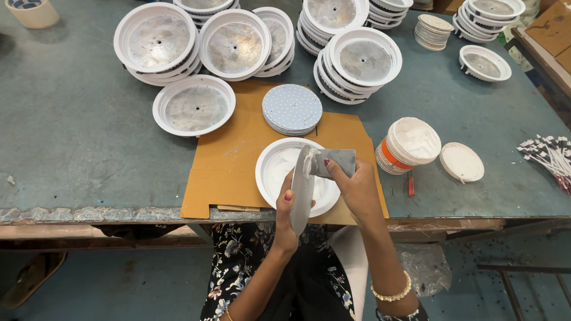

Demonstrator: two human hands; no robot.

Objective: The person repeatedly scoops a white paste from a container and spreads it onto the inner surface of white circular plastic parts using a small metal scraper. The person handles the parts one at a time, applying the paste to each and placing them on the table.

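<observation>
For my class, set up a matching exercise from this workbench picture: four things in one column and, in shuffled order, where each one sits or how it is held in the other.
Things
1. thin round disc
2. grey spreader card
3. open paste tub
4. stack of dotted blue discs

Places
A. on the cardboard sheet, behind the white round housing
B. held on edge in the left hand
C. on the green table, beside its loose lid
D. pinched in the right hand, against the disc

Pairs: 1-B, 2-D, 3-C, 4-A
</observation>
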